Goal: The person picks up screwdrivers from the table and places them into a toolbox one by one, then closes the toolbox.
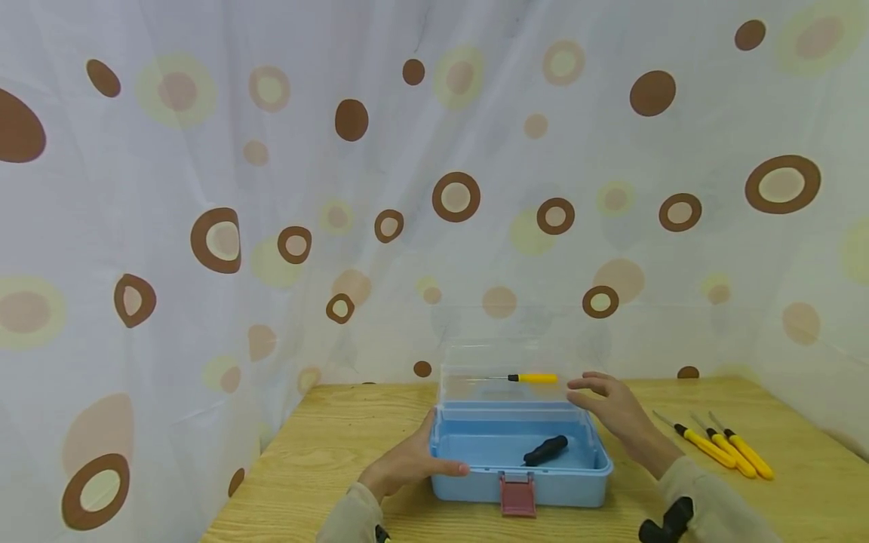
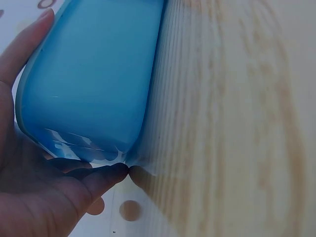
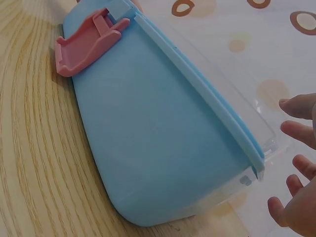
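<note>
The blue box (image 1: 565,486) sits on the tabletop (image 1: 333,460), left hand (image 1: 410,458) gripping its left end, probably to steady it. The right hand (image 1: 619,413) holds nothing, fingers spread near the open clear lid (image 1: 465,392); whether the yellow-handled screwdriver (image 1: 532,378) lies inside or behind that lid, I can't tell.

I can read no text or numbers in any view. No legible brands, labels or signs.

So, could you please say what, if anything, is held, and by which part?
The left hand grips the rectangular blue plastic box by its left end; the right hand, nothing.
</note>
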Motion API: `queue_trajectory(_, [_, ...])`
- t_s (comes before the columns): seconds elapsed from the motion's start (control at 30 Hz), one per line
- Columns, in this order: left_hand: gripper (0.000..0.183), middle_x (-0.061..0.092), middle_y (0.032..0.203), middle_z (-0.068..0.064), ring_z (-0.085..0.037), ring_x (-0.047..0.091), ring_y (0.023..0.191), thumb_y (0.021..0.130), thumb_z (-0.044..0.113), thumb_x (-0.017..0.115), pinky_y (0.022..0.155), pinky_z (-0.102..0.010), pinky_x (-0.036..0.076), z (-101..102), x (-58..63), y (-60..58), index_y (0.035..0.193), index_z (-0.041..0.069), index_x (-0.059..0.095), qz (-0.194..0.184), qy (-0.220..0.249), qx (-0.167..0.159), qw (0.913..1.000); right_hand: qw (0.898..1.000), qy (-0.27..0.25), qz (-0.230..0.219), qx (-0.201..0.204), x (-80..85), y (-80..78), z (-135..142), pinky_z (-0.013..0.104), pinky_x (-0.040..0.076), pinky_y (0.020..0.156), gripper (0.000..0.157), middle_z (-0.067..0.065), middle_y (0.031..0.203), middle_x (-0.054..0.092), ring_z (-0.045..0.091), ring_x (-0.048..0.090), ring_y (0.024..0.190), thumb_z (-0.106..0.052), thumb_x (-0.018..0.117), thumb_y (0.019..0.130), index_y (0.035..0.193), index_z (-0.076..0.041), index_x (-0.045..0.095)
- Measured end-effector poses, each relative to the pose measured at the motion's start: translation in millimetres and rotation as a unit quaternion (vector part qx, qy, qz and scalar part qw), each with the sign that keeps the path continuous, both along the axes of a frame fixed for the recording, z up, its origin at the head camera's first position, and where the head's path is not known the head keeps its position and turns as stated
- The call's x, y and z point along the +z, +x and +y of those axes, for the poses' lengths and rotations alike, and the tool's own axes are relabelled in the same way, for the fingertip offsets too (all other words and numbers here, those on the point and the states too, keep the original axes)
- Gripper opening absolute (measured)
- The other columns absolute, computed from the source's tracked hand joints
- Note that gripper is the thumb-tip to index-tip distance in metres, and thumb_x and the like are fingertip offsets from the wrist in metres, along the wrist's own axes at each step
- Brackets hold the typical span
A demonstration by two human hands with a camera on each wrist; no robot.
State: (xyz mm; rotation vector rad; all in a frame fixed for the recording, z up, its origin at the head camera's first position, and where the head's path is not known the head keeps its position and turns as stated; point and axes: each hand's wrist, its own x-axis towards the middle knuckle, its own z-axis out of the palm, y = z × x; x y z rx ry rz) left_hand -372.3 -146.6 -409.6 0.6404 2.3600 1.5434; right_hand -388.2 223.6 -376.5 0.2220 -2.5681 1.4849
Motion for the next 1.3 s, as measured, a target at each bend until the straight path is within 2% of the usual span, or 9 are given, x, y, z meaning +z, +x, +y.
queue_trajectory(0.23, [0.127,-0.003,0.17,-0.021,-0.042,0.012,0.153,0.086,0.039,0.085,0.116,-0.066,0.018,-2.5,0.1,-0.9,0.165,0.007,-0.01,0.0,0.002,-0.003,1.0,1.0,0.009,-0.003,0.01,1.4,1.9,8.6,0.075,0.023,0.109,0.051,0.032,0.161,0.026,0.057,0.019,0.146,-0.033,0.064,0.104,0.138,0.005,0.061])
queue_trajectory(0.47, [0.127,-0.004,0.17,-0.021,-0.042,0.01,0.153,0.087,0.038,0.085,0.117,-0.066,0.017,-2.1,0.3,-0.4,0.165,0.006,-0.01,0.0,-0.001,0.0,1.0,1.0,0.001,-0.01,0.021,2.9,5.8,18.2,0.076,0.022,0.109,0.06,0.032,0.162,0.024,0.056,0.017,0.146,-0.042,0.065,0.103,0.14,0.006,0.059])
queue_trajectory(0.73, [0.126,0.009,0.169,-0.018,-0.04,0.025,0.148,0.086,0.037,0.086,0.116,-0.065,0.022,-0.3,-1.1,-0.6,0.166,0.012,-0.008,0.003,0.014,-0.014,0.9998,1.0,0.001,-0.003,0.016,6.0,13.5,25.9,0.076,0.022,0.108,0.063,0.032,0.162,0.025,0.057,0.016,0.146,-0.043,0.066,0.102,0.139,0.007,0.059])
queue_trajectory(0.83, [0.128,0.003,0.17,-0.018,-0.039,0.019,0.151,0.085,0.039,0.086,0.116,-0.065,0.02,-0.3,-1.3,0.0,0.166,0.011,-0.009,0.004,0.009,-0.008,0.9999,1.0,-0.002,0.001,0.015,6.5,15.1,32.2,0.076,0.022,0.109,0.063,0.032,0.161,0.025,0.057,0.017,0.146,-0.043,0.065,0.103,0.138,0.009,0.059])
queue_trajectory(1.03, [0.126,0.008,0.17,-0.018,-0.039,0.023,0.149,0.086,0.038,0.086,0.116,-0.064,0.022,0.2,-1.0,-0.8,0.166,0.012,-0.008,0.006,0.014,-0.014,0.9998,1.0,-0.01,-0.002,0.015,4.1,18.7,46.6,0.075,0.021,0.109,0.065,0.032,0.161,0.025,0.057,0.017,0.146,-0.043,0.064,0.103,0.139,0.011,0.057])
queue_trajectory(1.23, [0.127,-0.001,0.171,-0.02,-0.04,0.013,0.153,0.086,0.039,0.085,0.117,-0.066,0.018,0.7,-1.8,-0.7,0.165,0.009,-0.009,0.0,0.002,-0.003,1.0,1.0,0.013,0.01,0.008,2.0,26.2,62.2,0.078,0.023,0.106,0.064,0.031,0.161,0.026,0.058,0.018,0.144,-0.042,0.061,0.105,0.141,0.01,0.055])
queue_trajectory(1.3, [0.126,0.003,0.17,-0.019,-0.039,0.019,0.151,0.086,0.039,0.085,0.117,-0.065,0.02,1.0,-1.7,-1.5,0.166,0.01,-0.009,0.003,0.003,-0.005,1.0,1.0,0.017,0.015,0.005,2.1,29.6,66.8,0.078,0.025,0.105,0.065,0.031,0.161,0.027,0.059,0.019,0.144,-0.044,0.061,0.105,0.141,0.01,0.056])
